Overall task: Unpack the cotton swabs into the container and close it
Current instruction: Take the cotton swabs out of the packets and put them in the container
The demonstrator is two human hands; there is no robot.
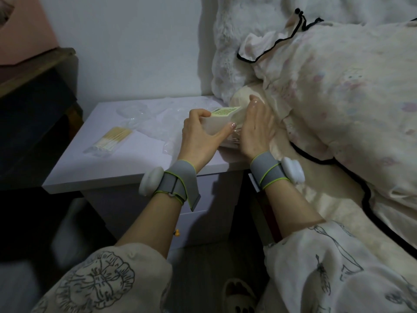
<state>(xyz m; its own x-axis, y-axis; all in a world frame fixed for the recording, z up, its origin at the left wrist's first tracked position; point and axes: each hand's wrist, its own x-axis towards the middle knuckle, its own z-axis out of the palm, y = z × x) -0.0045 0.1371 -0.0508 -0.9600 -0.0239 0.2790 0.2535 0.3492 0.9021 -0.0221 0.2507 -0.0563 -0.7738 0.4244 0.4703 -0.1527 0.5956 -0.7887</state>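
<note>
Left hand gripped the pale cotton-swab pack at the nightstand's right edge; right hand lay flat-fingered against its far side — container well apart, rear-left; risk — a sudden tear, judged likely to scatter swabs bedward.

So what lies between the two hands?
A pale packet with a green label, gripped by the left hand; the right hand presses its other side. Head view.

Each wrist wears a grey strap with a lime-green edge, holding a white rounded device. Cream sleeves carry dark line-drawn flowers.
</note>
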